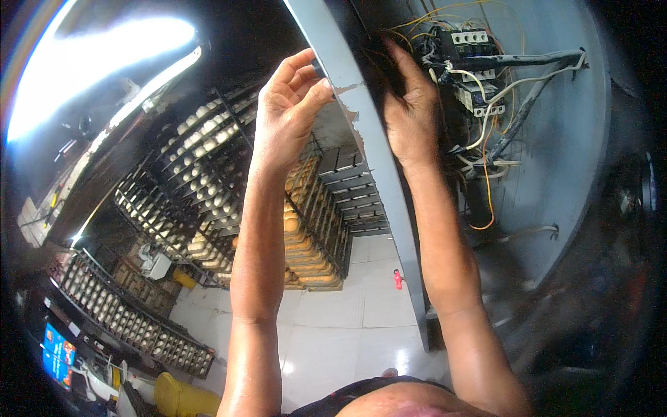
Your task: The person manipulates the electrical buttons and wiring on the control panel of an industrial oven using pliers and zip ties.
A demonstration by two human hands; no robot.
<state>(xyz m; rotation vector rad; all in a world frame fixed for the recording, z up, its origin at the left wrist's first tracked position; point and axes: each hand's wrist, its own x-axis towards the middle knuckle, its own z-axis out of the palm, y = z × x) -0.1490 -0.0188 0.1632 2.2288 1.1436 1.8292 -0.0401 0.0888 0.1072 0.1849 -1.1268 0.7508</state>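
Observation:
My left hand [292,104] is at the outer edge of a chipped grey metal door [368,153], its thumb and fingers curled on a small black fitting [318,68]. My right hand [410,111] is on the door's inner side, fingers curved into shadow, so what they hold is unclear. Beside it, inside the grey electrical cabinet [570,174], are black switching units [471,48] with white terminal blocks and yellow, white and black wiring [521,61].
Several dark racks hold pale and browned rounded items [201,160]. A tiled floor [333,320] lies below. A yellow bucket [174,393], a lit screen [59,354] and a small red object [398,279] are in view. A bright light [104,55] shines at upper left.

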